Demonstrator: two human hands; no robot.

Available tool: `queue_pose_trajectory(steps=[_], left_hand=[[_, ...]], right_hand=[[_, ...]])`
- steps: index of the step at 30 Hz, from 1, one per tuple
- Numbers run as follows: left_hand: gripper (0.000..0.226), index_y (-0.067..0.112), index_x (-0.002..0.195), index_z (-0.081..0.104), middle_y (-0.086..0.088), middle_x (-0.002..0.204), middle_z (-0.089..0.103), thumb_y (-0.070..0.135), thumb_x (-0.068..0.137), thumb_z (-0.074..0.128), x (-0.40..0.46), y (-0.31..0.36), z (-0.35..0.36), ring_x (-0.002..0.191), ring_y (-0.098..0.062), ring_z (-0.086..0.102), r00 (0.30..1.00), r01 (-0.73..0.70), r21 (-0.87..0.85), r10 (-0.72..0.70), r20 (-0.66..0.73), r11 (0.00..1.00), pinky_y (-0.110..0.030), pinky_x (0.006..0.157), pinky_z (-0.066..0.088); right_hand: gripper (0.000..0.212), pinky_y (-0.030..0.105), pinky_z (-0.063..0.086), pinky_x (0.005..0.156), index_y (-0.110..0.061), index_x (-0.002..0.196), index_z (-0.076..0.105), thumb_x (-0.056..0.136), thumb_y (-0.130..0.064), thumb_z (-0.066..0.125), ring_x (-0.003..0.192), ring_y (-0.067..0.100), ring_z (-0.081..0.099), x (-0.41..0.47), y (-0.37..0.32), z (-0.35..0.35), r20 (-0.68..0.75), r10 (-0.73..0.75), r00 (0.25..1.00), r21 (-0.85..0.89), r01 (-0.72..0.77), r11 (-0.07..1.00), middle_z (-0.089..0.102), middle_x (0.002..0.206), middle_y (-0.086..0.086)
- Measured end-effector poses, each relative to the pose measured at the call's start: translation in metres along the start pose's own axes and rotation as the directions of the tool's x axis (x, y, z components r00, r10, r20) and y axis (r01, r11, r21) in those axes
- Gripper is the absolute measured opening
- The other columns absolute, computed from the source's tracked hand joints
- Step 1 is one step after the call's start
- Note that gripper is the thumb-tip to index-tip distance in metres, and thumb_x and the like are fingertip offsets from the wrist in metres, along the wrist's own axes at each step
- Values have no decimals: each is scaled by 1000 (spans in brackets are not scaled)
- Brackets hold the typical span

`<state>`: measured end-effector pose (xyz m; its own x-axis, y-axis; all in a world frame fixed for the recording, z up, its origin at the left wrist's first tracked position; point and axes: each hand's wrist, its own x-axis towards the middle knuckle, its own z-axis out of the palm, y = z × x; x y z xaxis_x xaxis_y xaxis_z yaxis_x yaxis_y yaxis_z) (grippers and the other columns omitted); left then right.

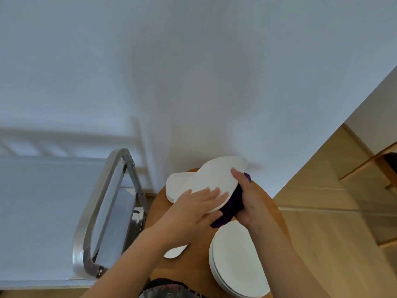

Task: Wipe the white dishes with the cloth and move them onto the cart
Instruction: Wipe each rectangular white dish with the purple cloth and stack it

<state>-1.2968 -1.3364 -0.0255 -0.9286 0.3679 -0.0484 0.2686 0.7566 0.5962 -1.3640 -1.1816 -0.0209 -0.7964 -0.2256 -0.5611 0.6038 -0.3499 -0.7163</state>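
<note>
A white dish (217,179) is lifted and tilted above the round wooden table (193,267). My left hand (193,208) lies flat on its near face with straight fingers. My right hand (247,196) grips the dish's right edge together with a purple cloth (229,208) that hangs under it. Another white dish (174,188) lies behind on the table. A stack of white plates (234,263) sits at the table's near right. Part of a further white dish (174,252) shows under my left forearm.
The cart (32,211) with its flat grey top stands to the left, its metal handle (103,203) next to the table. A white wall is straight ahead. Wooden floor and a wooden piece of furniture (371,168) lie to the right.
</note>
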Motion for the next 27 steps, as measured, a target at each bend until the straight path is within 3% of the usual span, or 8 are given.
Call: queue_pose_trajectory(steps=[3,6,9,11,13,17,22,27], left_hand=[[44,63,126,8,29,149,1,58,93,37,0,-22,5,144,-5,-11,998,47,128,-42,-35,991,-49,115,-13],[72,52,140,13,20,154,6,72,79,47,-1,-38,20,145,-10,-2,906,253,-140,-285,-313,957,-45,118,3],[64,24,135,44,3,139,48,58,83,56,6,-46,34,122,-14,48,690,464,-695,-716,-105,549,-35,97,46],[39,19,115,58,4,110,65,49,90,52,13,-56,45,98,-11,61,637,477,-828,-765,95,294,-24,74,52],[21,22,101,60,4,98,67,39,93,53,21,-70,48,90,-12,64,590,426,-892,-794,147,151,-21,62,52],[2,17,93,58,-2,97,67,18,94,57,41,-111,53,83,-15,67,541,447,-882,-831,130,153,-18,55,52],[8,12,102,56,-5,107,61,11,94,56,76,-178,62,97,-24,62,423,531,-842,-890,170,91,-30,72,57],[16,10,109,56,-9,109,59,12,93,57,105,-234,75,97,-25,61,354,624,-767,-929,108,149,-29,70,53]], right_hand=[[53,41,52,72,-12,118,57,66,-17,71,98,32,61,10,18,-9,-137,38,990,53,-31,998,68,104,14],[39,44,53,76,-15,115,55,78,-12,64,103,33,59,24,37,-11,-254,42,966,232,19,973,63,111,13],[31,40,56,64,-24,106,56,80,-10,66,100,29,62,40,53,-9,-267,39,963,338,55,939,65,109,8],[34,35,57,58,-28,104,56,80,-9,68,97,25,63,51,64,-7,-289,21,957,287,65,956,66,105,4],[37,33,57,58,-30,105,55,79,-7,70,96,23,63,62,75,-6,-304,1,953,220,69,973,67,103,2],[39,33,56,71,-32,106,56,78,-12,74,98,18,63,86,92,-7,-317,-3,948,58,23,998,68,105,-3],[53,34,54,74,-33,113,53,66,-37,76,99,20,60,107,116,-11,-340,120,933,-11,-132,991,64,108,-3],[51,33,54,72,-28,123,50,78,-28,74,100,22,61,127,127,-21,-407,106,907,-35,-131,991,63,110,1]])
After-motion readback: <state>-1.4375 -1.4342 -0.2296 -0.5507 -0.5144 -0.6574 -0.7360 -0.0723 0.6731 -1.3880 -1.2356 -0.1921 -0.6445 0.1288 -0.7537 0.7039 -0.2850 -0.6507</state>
